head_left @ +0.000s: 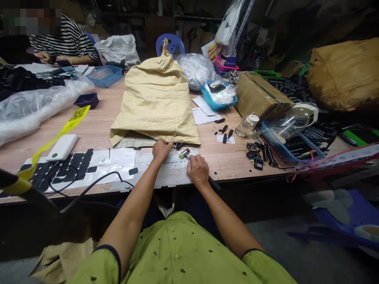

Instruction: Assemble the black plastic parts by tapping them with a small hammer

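My right hand is closed around a small hammer. Its metal head with a yellow-green face points left, and its dark handle sticks out below my palm. My left hand rests at the front edge of a beige cloth sack, fingers pinched together; what they hold, if anything, is hidden. Small dark pieces lie just right of those fingertips, by the sack's edge. Beneath both hands is a pale, worn board along the table's front.
Left are a white power bank with a cable and sheets of black stickers. On the right are small black parts, a glass jar, keys and a blue basket. A person in striped sleeves sits across.
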A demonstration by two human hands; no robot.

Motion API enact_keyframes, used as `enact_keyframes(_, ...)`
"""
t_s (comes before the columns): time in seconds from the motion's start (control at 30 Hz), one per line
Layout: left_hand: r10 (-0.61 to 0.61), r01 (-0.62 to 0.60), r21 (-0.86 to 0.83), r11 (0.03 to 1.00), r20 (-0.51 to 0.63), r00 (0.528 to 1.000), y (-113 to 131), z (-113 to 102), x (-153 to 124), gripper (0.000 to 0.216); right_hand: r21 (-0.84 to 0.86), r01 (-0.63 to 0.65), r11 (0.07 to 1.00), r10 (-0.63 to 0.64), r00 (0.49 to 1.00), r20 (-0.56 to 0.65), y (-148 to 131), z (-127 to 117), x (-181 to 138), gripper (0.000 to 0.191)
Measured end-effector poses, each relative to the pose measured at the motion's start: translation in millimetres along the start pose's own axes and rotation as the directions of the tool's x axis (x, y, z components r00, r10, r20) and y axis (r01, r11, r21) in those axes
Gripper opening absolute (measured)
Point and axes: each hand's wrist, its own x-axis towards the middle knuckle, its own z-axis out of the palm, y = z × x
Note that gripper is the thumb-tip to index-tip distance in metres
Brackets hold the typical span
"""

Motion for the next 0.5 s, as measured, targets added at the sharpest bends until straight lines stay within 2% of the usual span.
enact_keyframes(0.1,-0.056,0.054,0.134,0.989,0.007,0.998,4.1,4.9,11.4,0.018,0.006,-0.001,1.000,0.001,1.000,0.003,0.0,0.8,-0.2,0.020)
enact_keyframes(0.23,-0.018,0.003,0.207,0.978,0.067,0.998,-20.8,-3.9,8.3,0.011,0.012,-0.007,1.000,0.007,1.000,-0.006,-0.1,2.1,-0.5,0.019)
enact_keyframes(0.33,0.156,-0.167,0.186,0.968,0.074,0.985,-50.6,-16.8,-5.8,0.011,0.018,-0.011,1.000,0.011,1.000,-0.005,-0.3,2.2,-0.2,0.020)
enact_keyframes(0.5,0.429,-0.442,0.051,0.895,0.167,0.888,-82.4,-21.3,-37.6,0.016,0.009,-0.033,0.999,0.033,0.999,0.034,-0.7,-0.1,0.6,0.021)
